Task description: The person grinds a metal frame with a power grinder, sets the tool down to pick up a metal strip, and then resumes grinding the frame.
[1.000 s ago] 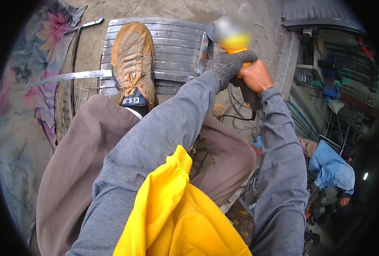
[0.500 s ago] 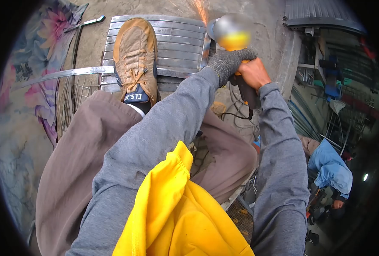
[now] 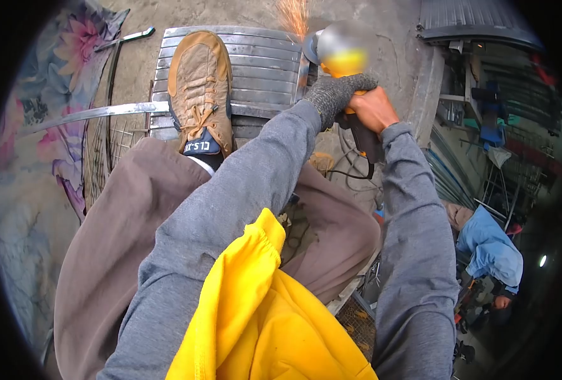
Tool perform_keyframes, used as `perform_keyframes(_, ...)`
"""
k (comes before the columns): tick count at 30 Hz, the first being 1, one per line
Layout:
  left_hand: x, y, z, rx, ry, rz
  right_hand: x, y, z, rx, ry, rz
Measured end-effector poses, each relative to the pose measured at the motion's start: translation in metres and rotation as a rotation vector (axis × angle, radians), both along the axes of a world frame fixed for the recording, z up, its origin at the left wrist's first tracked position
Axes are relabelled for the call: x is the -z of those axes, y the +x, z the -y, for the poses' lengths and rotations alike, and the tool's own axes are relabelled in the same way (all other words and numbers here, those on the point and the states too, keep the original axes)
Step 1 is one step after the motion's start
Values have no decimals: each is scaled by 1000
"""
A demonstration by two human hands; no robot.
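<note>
An angle grinder (image 3: 347, 63) with a yellow body is held in both hands, its head partly blurred. My left hand (image 3: 339, 94), in a grey knit glove, wraps round the front of the body. Bare, my right hand (image 3: 374, 107) grips the dark rear handle just behind it. The grinding disc (image 3: 310, 47) meets the right edge of a slatted metal panel (image 3: 265, 69), and orange sparks (image 3: 293, 18) fly up from there. My brown shoe (image 3: 200, 82) presses on the panel's left part.
A flat metal strip (image 3: 97, 113) sticks out left of the panel. Flowered cloth (image 3: 78, 47) hangs or lies at the left. The grinder's cord (image 3: 350, 176) trails below the handle. At the right, a person in a blue jacket (image 3: 493, 244) is bent over near metal racks and tools.
The grinder and both hands have shifted very slightly left and down along the panel's right edge. The spark spray has become wider. My shoe stays on the panel.
</note>
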State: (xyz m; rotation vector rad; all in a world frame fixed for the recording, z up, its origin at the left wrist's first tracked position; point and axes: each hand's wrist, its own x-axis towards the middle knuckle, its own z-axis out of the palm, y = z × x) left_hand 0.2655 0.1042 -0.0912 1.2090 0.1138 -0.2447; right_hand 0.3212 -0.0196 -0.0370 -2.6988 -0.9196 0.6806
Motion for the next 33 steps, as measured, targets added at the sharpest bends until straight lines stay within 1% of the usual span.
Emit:
perform_keyframes(2, -3, -3, -4, 39, 23, 2, -7, -5, -5, 302, 60, -302)
perform_keyframes(3, -10, -4, -8, 78, 34, -11, -6, -5, -6, 302, 59, -302)
perform_keyframes(5, -12, -2, -9, 88, 35, -17, -5, -2, -6, 44, 31, -45)
perform_keyframes(6, -11, -2, -8, 81, 24, -24, -5, -1, -5, 44, 33, -41)
perform_keyframes(8, -11, -1, -7, 64, 11, -36, -5, 1, -1, -175, -71, 32)
perform_keyframes(9, -10, -1, -6, 55, 6, -39, -2, 2, 0, -177, -71, 30)
perform_keyframes(12, -6, -1, -5, 41, 8, -48, 1, -3, -2, -47, 11, -83)
perform_keyframes(14, -6, 1, -5, 46, 9, -48, -1, -3, -8, 168, -8, -107)
perform_keyframes(15, -6, 1, -4, 48, 7, -50, 1, -2, -4, 170, -6, -103)
perform_keyframes(17, -6, -1, -3, 48, 7, -55, 6, -2, 4, -121, -34, 92)
perform_keyframes(18, -6, -1, -2, 47, 6, -58, 5, -1, 6, -119, -36, 91)
perform_keyframes(20, -4, -2, -1, 40, 3, -62, 2, 1, 7, -48, -37, -27)
perform_keyframes(21, -4, -2, 0, 36, 2, -61, 2, 0, 7, -47, -37, -29)
perform_keyframes(23, -4, -3, 0, 30, -2, -65, 0, 0, 7, -205, -6, 72)
perform_keyframes(24, -4, -3, 0, 29, -5, -67, 0, -1, 5, -204, -3, 72)
perform_keyframes(26, -4, -4, -2, 25, -7, -71, 2, -3, -2, 168, -16, -163)
perform_keyframes(27, -4, -3, -3, 26, -6, -67, 4, -3, 0, 168, -16, -163)
perform_keyframes(29, -4, -2, -5, 29, -2, -61, 6, -2, 1, -267, -57, 158)
perform_keyframes(30, -4, -1, -6, 33, -2, -57, 3, -3, -3, -270, -57, 161)
perform_keyframes(32, -6, 2, -7, 38, -1, -53, -4, -5, -8, 74, -27, -81)
perform_keyframes(33, -6, 1, -7, 39, 0, -51, -4, -5, -8, 72, -28, -81)
